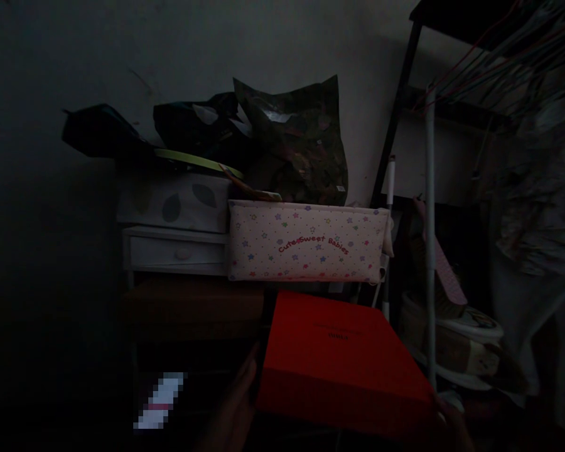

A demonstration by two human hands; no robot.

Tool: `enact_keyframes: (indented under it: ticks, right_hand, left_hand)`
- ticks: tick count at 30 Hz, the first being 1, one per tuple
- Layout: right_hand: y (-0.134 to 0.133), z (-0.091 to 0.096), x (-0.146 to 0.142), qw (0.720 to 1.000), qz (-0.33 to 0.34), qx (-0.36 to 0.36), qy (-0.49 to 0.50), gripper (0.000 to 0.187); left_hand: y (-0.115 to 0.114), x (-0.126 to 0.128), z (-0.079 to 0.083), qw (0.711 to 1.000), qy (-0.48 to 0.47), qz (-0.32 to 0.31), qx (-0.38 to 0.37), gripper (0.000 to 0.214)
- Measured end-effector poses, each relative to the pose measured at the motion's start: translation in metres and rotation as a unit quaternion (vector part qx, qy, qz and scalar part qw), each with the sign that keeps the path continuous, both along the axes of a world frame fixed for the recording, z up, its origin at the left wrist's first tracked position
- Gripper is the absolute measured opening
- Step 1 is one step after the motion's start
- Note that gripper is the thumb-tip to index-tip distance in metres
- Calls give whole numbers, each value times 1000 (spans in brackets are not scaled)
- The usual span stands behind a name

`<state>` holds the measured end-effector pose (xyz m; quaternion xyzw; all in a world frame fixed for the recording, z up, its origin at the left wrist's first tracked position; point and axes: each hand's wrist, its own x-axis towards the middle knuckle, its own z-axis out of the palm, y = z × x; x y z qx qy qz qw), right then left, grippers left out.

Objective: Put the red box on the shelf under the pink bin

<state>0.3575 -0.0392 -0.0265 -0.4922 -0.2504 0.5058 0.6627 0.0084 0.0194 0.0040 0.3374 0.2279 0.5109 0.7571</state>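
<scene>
A red flat box (341, 361) with small dark lettering on its lid is held low in the middle of a dim room. My left hand (238, 408) presses against the box's left side. My right hand (452, 424) grips its lower right corner; only a few fingers show in the dark. Just behind the box stands a cream fabric organiser (306, 242) with coloured stars and the words "Cute&Sweet Babies".
A white drawer unit (176, 251) and a leaf-print fabric box (172, 201) stand at the left, over a brown box (193, 307). Dark bags (292, 144) are piled on top against the wall. A metal rack (430, 238) with stacked items stands right.
</scene>
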Motion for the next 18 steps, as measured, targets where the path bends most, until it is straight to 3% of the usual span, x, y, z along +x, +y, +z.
enact_keyframes:
  ticks: [2,3,9,14,18]
  right_hand:
    - [9,12,-8,993,-85,-23,84,46]
    - [15,18,-12,992,-92,-10,92,46]
    - [54,46,-23,993,-68,22,97,48]
    - [85,54,-25,991,18,35,127,52]
    - [106,52,-29,993,-16,68,99,46]
  left_hand:
    - [0,1,-4,998,41,39,3,75]
    - [-1,2,-7,996,66,54,12,77]
    - [-5,9,-12,977,179,94,69,76]
    - [-2,19,-5,970,201,82,106,80]
    - [9,28,-8,971,207,47,112,83]
